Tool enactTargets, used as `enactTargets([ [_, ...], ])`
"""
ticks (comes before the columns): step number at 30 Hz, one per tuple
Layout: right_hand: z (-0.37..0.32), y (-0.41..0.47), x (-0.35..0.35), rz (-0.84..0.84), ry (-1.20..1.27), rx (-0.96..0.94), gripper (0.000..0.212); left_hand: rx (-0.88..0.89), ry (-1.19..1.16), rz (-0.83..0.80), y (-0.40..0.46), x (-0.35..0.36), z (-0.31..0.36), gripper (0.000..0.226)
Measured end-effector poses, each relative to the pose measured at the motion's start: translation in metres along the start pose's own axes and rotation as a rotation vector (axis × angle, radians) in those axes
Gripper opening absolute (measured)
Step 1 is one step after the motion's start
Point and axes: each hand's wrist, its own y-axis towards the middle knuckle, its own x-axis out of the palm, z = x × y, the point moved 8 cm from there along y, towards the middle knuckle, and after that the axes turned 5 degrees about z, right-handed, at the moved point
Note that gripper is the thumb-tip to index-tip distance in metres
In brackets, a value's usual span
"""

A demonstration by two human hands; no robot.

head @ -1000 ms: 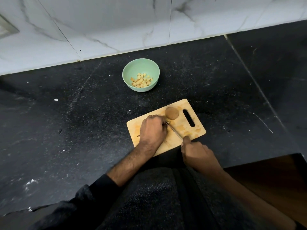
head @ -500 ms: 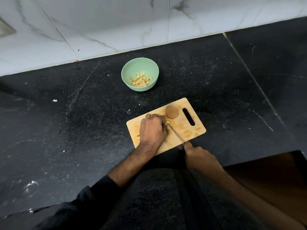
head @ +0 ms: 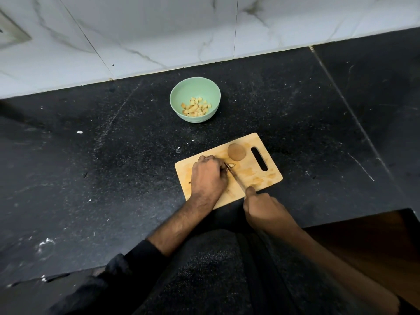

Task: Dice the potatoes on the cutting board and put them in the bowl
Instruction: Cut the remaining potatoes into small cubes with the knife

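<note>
A wooden cutting board (head: 268, 176) lies on the black counter. A whole brown potato (head: 236, 151) sits near its handle slot. My left hand (head: 208, 176) curls over a piece of potato on the board, which it hides almost entirely; a small sliver (head: 231, 165) shows at my fingertips. My right hand (head: 263, 206) grips a knife (head: 235, 177) by the handle, forefinger along the spine, blade tip against the piece under my left fingers. A green bowl (head: 177, 96) holding several diced potato pieces (head: 195, 106) stands behind the board.
The black stone counter (head: 91, 167) runs back to a white marble wall (head: 159, 30). A seam in the counter runs diagonally at the right. My dark-clothed lap fills the bottom, with a brown wooden surface (head: 375, 242) at the lower right.
The knife has slid forward a little along the piece under my left hand, and my right hand has come closer to the board. The bowl and whole potato have not moved.
</note>
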Motion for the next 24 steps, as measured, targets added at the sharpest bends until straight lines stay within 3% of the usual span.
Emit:
enactTargets([
  [2,-0.002,0.001,0.001,-0.001,-0.017,-0.011,0.031,-0.003,-0.005,-0.002,0.0,0.001,0.0,0.01],
  [6,-0.007,0.003,-0.002,0.036,-0.029,-0.03,0.011,-0.011,-0.038,-0.006,0.001,0.0,-0.001,0.011],
  [14,0.012,-0.01,0.006,-0.11,-0.078,0.069,0.027,-0.016,-0.035,0.023,-0.004,0.0,-0.003,0.009],
  [19,0.024,-0.015,-0.014,0.072,-0.038,0.053,0.028,-0.026,-0.061,-0.004,-0.005,-0.005,-0.016,0.011],
  [24,0.023,-0.004,-0.015,0.126,-0.103,0.028,0.029,-0.08,-0.289,0.053,-0.004,-0.023,-0.032,0.015],
])
